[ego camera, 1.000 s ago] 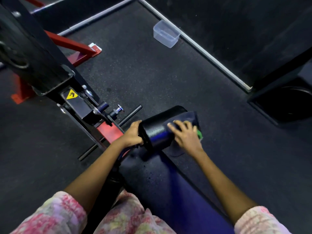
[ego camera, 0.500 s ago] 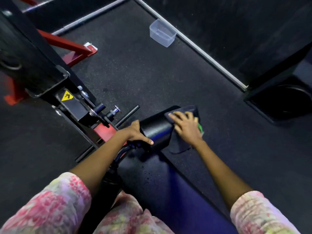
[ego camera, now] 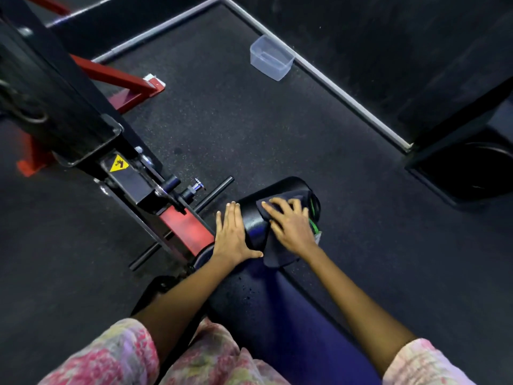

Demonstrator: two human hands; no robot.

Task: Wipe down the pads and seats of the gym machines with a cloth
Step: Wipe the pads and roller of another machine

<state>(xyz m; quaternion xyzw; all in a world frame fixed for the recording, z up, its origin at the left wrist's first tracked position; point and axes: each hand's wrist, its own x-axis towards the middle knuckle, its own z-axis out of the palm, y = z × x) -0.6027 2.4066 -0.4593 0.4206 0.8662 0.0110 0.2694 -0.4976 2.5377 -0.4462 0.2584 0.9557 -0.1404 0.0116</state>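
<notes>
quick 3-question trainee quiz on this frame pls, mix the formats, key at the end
1. True or false: the left hand lies flat with straight fingers on the near end of the black roller pad.
2. What does the right hand press against the pad? A) a dark cloth B) a spray bottle C) a sponge
3. Fill in: the clear plastic container stands on the ____, beside the pale floor strip.

Key: 1 true; 2 A, the dark cloth; 3 floor.
</notes>
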